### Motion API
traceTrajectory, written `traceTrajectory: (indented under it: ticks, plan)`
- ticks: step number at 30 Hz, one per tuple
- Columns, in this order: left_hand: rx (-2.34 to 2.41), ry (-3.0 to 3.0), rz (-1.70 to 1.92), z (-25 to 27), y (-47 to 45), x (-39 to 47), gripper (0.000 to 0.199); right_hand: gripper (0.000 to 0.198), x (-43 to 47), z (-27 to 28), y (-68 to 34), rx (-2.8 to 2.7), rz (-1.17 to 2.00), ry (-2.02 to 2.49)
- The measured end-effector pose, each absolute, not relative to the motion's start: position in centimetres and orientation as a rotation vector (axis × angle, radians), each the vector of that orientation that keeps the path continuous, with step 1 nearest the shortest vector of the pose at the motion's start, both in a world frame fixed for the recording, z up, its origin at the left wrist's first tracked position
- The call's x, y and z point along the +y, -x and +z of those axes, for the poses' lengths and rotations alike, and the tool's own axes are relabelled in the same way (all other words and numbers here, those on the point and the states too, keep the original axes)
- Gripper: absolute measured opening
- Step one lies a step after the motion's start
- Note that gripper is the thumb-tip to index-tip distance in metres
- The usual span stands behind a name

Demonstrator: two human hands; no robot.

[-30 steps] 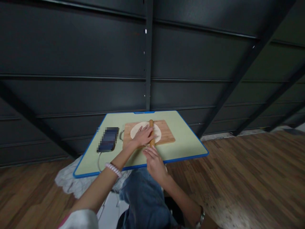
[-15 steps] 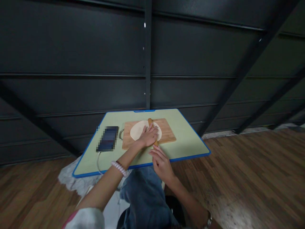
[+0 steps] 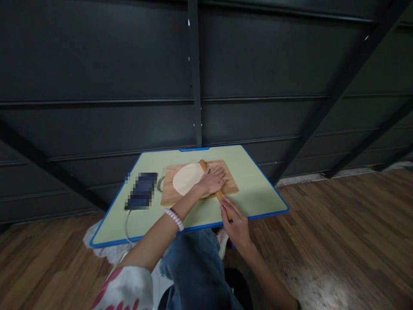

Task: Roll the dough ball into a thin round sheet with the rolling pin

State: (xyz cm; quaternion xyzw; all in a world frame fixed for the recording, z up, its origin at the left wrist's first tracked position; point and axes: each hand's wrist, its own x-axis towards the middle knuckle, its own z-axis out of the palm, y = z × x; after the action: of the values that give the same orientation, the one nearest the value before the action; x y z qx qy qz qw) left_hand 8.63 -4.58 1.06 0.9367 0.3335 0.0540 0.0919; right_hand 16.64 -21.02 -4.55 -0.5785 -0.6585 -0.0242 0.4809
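A pale, flat sheet of dough (image 3: 186,179) lies on a wooden cutting board (image 3: 231,184). Across its right edge runs a wooden rolling pin (image 3: 219,195), slanting from the far side of the board down past its near edge. My left hand (image 3: 213,179) lies flat over the middle of the pin, fingers stretched out to the right and covering part of it. Below the board, my right hand (image 3: 237,226) is closed around the pin's near end, with the thumb on its left side.
A small folding table (image 3: 261,193) with a blue rim carries the board. To the left lies a pixelated dark device (image 3: 142,191) with a white cable (image 3: 127,226). A dark panelled wall (image 3: 145,125) stands behind, and my knees (image 3: 196,262) are at the near edge.
The rolling pin has shifted right across the dough, baring more of its left part. My left hand has moved right with it; my right hand has moved right and closed farther around the pin.
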Motion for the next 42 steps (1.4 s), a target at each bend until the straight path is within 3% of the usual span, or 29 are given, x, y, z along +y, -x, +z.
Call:
traceTrajectory:
  ticks: [8, 20, 42]
  plan:
    - [0.931, -2.808, 0.061, 1.4, -11.4, -3.5, 0.054, 0.034, -19.9, -3.3, -21.1, -1.571, -0.065, 1.719]
    - [0.873, -2.853, 0.05, 1.6, -6.5, -3.9, 0.053, 0.036, -20.7, -0.3, -19.0, -1.871, -0.084, 2.02]
    - [1.155, -2.814, 0.287, 1.0, 6.5, -8.7, 0.055, 0.043, -21.5, 0.0, -14.4, -2.02, 0.085, 1.75]
